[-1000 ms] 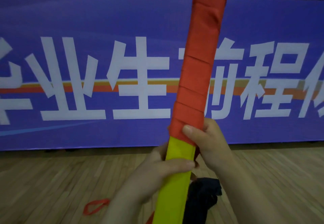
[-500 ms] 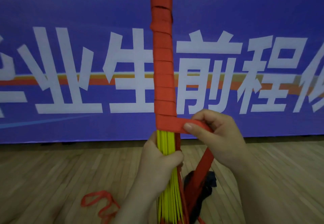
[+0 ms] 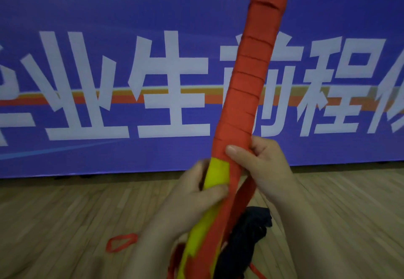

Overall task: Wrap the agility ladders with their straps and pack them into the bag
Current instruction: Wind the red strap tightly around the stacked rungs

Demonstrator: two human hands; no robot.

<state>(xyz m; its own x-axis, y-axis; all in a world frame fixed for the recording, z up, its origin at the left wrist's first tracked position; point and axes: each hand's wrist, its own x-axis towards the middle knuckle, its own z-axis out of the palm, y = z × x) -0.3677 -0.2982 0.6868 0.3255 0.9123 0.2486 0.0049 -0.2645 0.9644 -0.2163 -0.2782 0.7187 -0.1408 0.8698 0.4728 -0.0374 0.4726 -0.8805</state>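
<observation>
A loose strap loop [image 3: 121, 242] is lying on the floor [image 3: 65, 224]. The left hand [image 3: 192, 200] is clamping the yellow ladder bundle [image 3: 216, 175]; the right hand [image 3: 260, 165] is pinching the red strap [image 3: 244, 112] against it, above the dark bag [image 3: 247, 230]. If tension is slackening, the coils may be sliding loose.

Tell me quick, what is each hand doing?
Left hand: closed around the yellow ladder bundle.
Right hand: closed, pinching the red strap against the bundle.
</observation>
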